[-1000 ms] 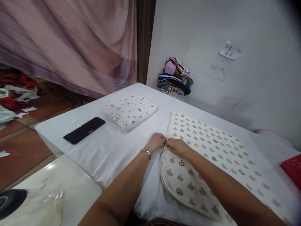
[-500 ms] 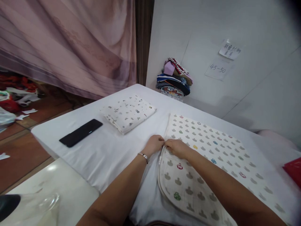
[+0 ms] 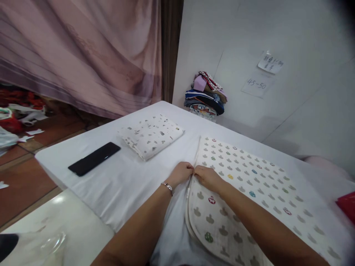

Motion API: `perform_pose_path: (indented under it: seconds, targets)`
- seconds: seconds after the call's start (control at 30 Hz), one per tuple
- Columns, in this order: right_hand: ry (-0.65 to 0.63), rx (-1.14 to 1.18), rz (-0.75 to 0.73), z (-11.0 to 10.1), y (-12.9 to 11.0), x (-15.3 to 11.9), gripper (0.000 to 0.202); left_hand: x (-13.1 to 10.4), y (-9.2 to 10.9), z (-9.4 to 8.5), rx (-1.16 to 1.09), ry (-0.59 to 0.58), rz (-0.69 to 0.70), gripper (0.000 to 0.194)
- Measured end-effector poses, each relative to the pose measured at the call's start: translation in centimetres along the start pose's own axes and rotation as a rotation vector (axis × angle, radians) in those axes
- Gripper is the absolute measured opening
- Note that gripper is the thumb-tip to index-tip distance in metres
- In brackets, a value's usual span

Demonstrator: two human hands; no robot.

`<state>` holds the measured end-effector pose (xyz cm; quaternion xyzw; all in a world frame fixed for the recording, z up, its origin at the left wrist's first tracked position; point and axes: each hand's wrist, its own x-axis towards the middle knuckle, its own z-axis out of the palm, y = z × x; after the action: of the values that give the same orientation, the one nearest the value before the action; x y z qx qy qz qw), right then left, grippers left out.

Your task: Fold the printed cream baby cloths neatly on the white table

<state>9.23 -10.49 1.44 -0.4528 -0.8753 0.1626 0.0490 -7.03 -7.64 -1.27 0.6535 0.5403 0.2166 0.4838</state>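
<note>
A cream cloth (image 3: 244, 162) printed with grey mushroom-like shapes and a few coloured ones lies spread over the right side of the white-covered table (image 3: 138, 192). Its rounded near corner hangs toward me and shows more than one layer. At the cloth's left edge, my left hand (image 3: 181, 173) is closed in a pinch, with a metal bracelet at the wrist. Right beside it my right hand (image 3: 206, 177) pinches the same edge, fingertips almost touching the left ones. What exactly lies between the fingertips is partly hidden.
A folded printed cloth (image 3: 152, 135) and a black phone (image 3: 94, 159) lie on the left of the table. Piled folded fabrics (image 3: 206, 94) stand by the wall. A clear plastic item (image 3: 41, 244) sits on a lower surface at front left. Something red (image 3: 346, 207) is at far right.
Both hands stay pinched at the same spot on the cloth's edge. The whole view has shifted very slightly; nothing else has visibly moved.
</note>
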Motion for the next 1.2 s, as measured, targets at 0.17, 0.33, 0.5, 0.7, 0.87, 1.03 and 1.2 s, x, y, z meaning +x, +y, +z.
perform_pose_path:
  seconds: [0.17, 0.33, 0.5, 0.7, 0.87, 1.03, 1.2]
  targets:
    - [0.065, 0.238, -0.039, -0.1, 0.7, -0.4, 0.022, 0.1, -0.2, 0.1, 0.010, -0.018, -0.010, 0.030]
    - [0.218, 0.230, 0.116, -1.7, 3.4, 1.4, 0.025, -0.1, 0.0, 0.2, 0.077, 0.043, 0.026, 0.032]
    - [0.167, 0.036, 0.154, -3.2, 5.6, 4.4, 0.024, -0.5, 0.1, 0.4, 0.118, 0.079, 0.061, 0.024]
    - [-0.046, -0.159, 0.114, -3.6, 6.0, 6.1, 0.022, -0.5, 0.2, 0.6, 0.171, 0.084, 0.055, 0.015]
    - [-0.084, -0.226, 0.069, -3.6, 6.4, 6.6, 0.017, -0.6, 0.5, 0.5, 0.188, 0.077, 0.035, 0.016]
    - [-0.084, -0.247, 0.048, -4.0, 6.5, 6.8, 0.014, -0.7, 0.6, 0.5, 0.213, 0.077, 0.036, 0.017]
    - [-0.060, -0.218, 0.037, -4.2, 6.2, 7.2, 0.017, -0.7, 0.5, 0.5, 0.251, 0.080, 0.044, 0.016]
